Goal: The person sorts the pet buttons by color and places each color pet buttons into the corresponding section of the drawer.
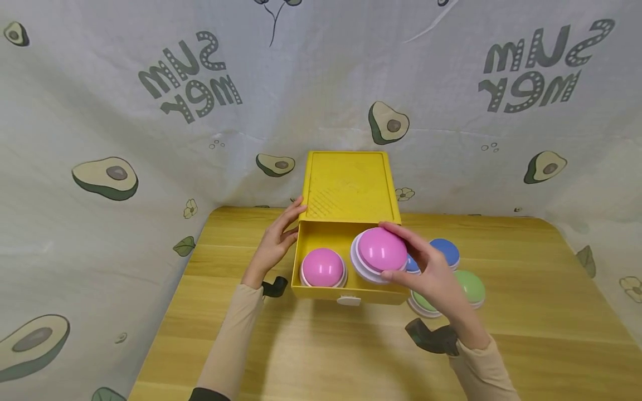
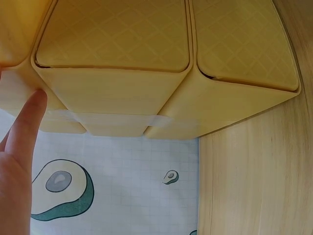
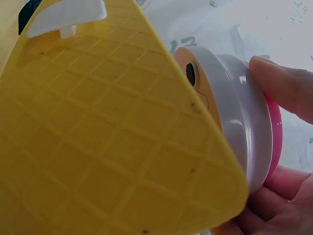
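A yellow drawer box (image 1: 351, 184) stands at the back of the table with its drawer (image 1: 311, 293) pulled out. One pink dome-topped push button (image 1: 322, 268) with a white rim sits in the drawer's left part. Over the right part, my right hand (image 1: 435, 275) pinches a second pink push button (image 1: 382, 249) by its rim between thumb and fingers; it tilts toward the left. In the right wrist view, its white base (image 3: 234, 103) and orange underside show beside the drawer front. My left hand (image 1: 273, 242) rests extended fingers against the box's left side.
Right of the drawer lie two blue push buttons (image 1: 445, 252) and two green ones (image 1: 470, 287), partly hidden by the right hand and drawer. A white handle (image 1: 349, 301) juts from the drawer front. An avocado-print cloth (image 1: 225, 128) hangs behind the wooden table (image 1: 531, 289).
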The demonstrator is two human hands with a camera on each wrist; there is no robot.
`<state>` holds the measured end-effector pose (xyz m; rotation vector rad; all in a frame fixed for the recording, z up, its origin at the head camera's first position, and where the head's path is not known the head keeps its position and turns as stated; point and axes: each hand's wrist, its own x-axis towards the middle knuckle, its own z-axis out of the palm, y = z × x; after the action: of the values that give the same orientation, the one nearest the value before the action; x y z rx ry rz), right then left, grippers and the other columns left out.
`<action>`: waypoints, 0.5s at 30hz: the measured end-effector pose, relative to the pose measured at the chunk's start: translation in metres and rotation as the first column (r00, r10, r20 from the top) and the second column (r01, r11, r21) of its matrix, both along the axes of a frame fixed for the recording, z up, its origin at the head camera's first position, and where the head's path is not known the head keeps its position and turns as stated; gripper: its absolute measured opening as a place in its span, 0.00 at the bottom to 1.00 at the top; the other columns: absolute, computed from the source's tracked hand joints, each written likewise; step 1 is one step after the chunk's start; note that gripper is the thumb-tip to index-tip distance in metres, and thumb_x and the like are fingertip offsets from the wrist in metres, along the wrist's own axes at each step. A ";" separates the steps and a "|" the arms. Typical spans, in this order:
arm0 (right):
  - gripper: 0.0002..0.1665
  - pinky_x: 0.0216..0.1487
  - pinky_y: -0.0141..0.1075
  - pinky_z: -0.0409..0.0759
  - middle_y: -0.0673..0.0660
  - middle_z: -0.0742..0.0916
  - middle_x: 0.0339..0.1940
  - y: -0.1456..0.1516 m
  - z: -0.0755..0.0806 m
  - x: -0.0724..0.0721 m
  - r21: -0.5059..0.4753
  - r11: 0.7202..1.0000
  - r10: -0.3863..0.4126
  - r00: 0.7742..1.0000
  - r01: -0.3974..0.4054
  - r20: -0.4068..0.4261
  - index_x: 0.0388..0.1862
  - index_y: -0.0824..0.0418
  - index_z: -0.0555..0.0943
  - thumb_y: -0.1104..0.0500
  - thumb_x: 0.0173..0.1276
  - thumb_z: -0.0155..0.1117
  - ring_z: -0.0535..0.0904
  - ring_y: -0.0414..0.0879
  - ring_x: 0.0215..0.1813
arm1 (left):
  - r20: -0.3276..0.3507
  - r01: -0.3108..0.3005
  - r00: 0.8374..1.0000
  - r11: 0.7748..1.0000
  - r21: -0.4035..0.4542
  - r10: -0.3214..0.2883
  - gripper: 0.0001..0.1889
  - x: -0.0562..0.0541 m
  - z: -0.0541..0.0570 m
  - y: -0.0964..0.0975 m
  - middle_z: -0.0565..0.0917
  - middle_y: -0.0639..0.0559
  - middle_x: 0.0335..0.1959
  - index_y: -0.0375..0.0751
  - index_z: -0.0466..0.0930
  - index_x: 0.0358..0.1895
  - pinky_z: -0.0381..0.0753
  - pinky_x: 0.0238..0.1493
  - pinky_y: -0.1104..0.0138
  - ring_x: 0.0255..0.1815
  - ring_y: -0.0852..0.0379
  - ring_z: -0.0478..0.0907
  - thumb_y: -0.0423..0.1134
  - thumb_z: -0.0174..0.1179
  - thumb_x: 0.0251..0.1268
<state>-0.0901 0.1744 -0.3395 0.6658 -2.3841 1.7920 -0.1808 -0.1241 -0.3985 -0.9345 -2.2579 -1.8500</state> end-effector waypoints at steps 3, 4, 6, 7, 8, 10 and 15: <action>0.42 0.61 0.25 0.68 0.57 0.73 0.66 -0.001 -0.002 0.000 0.011 1.000 -0.006 1.000 0.006 0.015 0.69 0.60 0.69 0.72 0.55 0.71 0.69 0.42 0.63 | 0.003 -0.002 1.000 1.000 0.003 0.002 0.31 0.001 0.001 0.000 0.54 0.41 0.75 0.27 0.63 0.67 0.70 0.62 0.57 0.71 0.44 0.58 0.09 0.47 0.58; 0.42 0.61 0.25 0.68 0.56 0.73 0.66 -0.002 -0.003 0.000 0.013 1.000 -0.006 1.000 0.005 0.021 0.69 0.60 0.69 0.72 0.55 0.71 0.69 0.42 0.63 | 0.001 -0.002 1.000 1.000 0.005 0.002 0.31 0.001 0.001 0.000 0.54 0.41 0.75 0.27 0.63 0.67 0.70 0.62 0.57 0.71 0.44 0.58 0.09 0.47 0.58; 0.42 0.61 0.25 0.68 0.56 0.73 0.66 -0.003 -0.003 0.000 0.023 1.000 -0.004 1.000 0.004 0.024 0.69 0.59 0.69 0.71 0.55 0.72 0.69 0.42 0.63 | -0.003 0.000 1.000 1.000 0.007 0.000 0.31 0.001 0.000 -0.001 0.54 0.41 0.75 0.27 0.63 0.67 0.70 0.62 0.57 0.71 0.43 0.58 0.09 0.47 0.59; 0.42 0.61 0.25 0.68 0.56 0.73 0.66 -0.003 -0.004 0.000 0.029 1.000 -0.002 1.000 0.002 0.024 0.69 0.59 0.69 0.70 0.55 0.72 0.69 0.42 0.63 | -0.007 0.000 1.000 1.000 0.008 0.000 0.31 0.001 0.000 -0.001 0.54 0.41 0.75 0.27 0.63 0.67 0.70 0.62 0.57 0.71 0.43 0.58 0.09 0.47 0.59; 0.42 0.61 0.25 0.68 0.56 0.73 0.66 -0.003 -0.004 0.000 0.036 0.999 0.000 1.000 -0.001 0.022 0.69 0.59 0.69 0.70 0.55 0.73 0.69 0.42 0.63 | -0.010 0.002 1.000 1.000 0.009 -0.002 0.31 0.001 0.000 -0.001 0.54 0.41 0.75 0.27 0.63 0.67 0.70 0.62 0.56 0.71 0.43 0.57 0.09 0.47 0.59; 0.42 0.62 0.24 0.67 0.55 0.73 0.66 -0.004 -0.005 -0.001 0.054 0.999 0.004 1.000 -0.005 0.016 0.69 0.58 0.69 0.69 0.55 0.73 0.69 0.41 0.63 | -0.015 0.005 1.000 1.000 0.011 -0.005 0.31 0.001 0.000 -0.001 0.53 0.40 0.75 0.27 0.63 0.67 0.70 0.62 0.56 0.71 0.42 0.57 0.09 0.47 0.59; 0.42 0.61 0.24 0.66 0.56 0.74 0.65 -0.005 -0.008 -0.001 0.076 0.997 0.008 1.000 -0.008 0.002 0.69 0.58 0.69 0.68 0.54 0.74 0.70 0.40 0.62 | -0.009 0.010 1.000 1.000 0.015 -0.010 0.31 0.001 0.001 -0.002 0.53 0.41 0.75 0.27 0.62 0.67 0.70 0.62 0.56 0.72 0.43 0.57 0.10 0.47 0.59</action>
<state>-0.0910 0.1697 -0.3472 0.6834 -2.4652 1.7127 -0.1793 -0.1257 -0.3977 -0.9508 -2.2350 -1.8609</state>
